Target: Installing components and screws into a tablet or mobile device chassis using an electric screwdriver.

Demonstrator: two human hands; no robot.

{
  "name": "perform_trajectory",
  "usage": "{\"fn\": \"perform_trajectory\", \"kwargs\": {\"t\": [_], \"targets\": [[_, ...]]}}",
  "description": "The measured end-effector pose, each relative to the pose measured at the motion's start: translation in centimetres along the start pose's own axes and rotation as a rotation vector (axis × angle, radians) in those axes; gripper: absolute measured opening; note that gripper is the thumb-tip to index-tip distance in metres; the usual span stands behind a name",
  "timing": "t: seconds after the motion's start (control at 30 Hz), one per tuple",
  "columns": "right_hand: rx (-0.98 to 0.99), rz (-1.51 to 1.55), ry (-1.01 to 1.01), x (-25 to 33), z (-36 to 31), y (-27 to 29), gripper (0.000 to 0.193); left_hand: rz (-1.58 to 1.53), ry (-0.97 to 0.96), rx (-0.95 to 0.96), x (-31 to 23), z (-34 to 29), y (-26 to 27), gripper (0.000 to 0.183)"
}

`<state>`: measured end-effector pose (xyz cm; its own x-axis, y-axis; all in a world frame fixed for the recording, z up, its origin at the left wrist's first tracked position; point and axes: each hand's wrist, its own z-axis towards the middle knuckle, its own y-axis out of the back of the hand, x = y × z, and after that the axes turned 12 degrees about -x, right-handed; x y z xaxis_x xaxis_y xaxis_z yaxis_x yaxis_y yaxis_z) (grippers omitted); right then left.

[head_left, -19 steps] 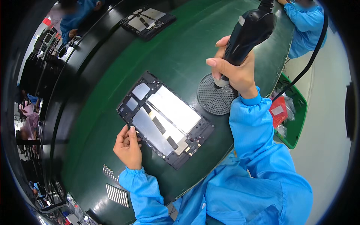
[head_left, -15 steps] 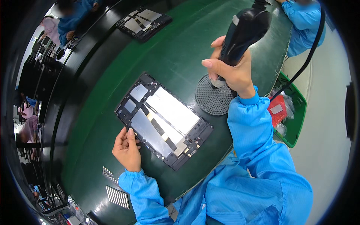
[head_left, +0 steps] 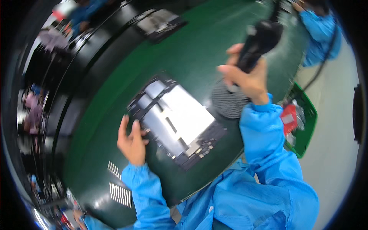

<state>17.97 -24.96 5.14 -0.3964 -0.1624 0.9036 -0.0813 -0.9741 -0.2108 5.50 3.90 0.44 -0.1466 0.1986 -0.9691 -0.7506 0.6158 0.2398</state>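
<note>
On the green table lies an opened tablet (head_left: 191, 111), its silvery battery panels and dark circuit parts facing up. My left hand (head_left: 132, 143) is open beside its left edge, thumb and fingers apart; blur hides whether a fingertip touches it. My right hand (head_left: 249, 80) is wrapped round a black electric screwdriver (head_left: 264, 38), which is tilted with its lower end down. That end is over a round grey perforated dish (head_left: 224, 101), right of the tablet. The screwdriver's bit cannot be made out.
Another opened tablet (head_left: 157, 23) sits at the far left, by the black track (head_left: 96, 53). Small pale strips (head_left: 120, 194) lie near my left forearm. A green bin (head_left: 311, 132) holds a red bag (head_left: 289, 119). A co-worker's blue sleeve (head_left: 316, 32) shows at the far right.
My left hand has come off the tablet's edge and its fingers have spread. The view has shifted and blurred. The screwdriver stays in my right hand over the dish.
</note>
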Motion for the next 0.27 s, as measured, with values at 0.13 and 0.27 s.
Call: {"fn": "perform_trajectory", "kwargs": {"t": [0.13, 0.27], "targets": [[-0.031, 0.075, 0.126, 2.1, -0.4, -0.2, 0.038, 0.030, -0.059, 0.126, 0.0, 2.4, -1.4, 0.059], [0.173, 0.345, 0.171, 3.9, -2.0, -4.6, 0.047, 0.265, -0.246, 0.188, 1.3, 3.3, -0.6, 0.055]]}}
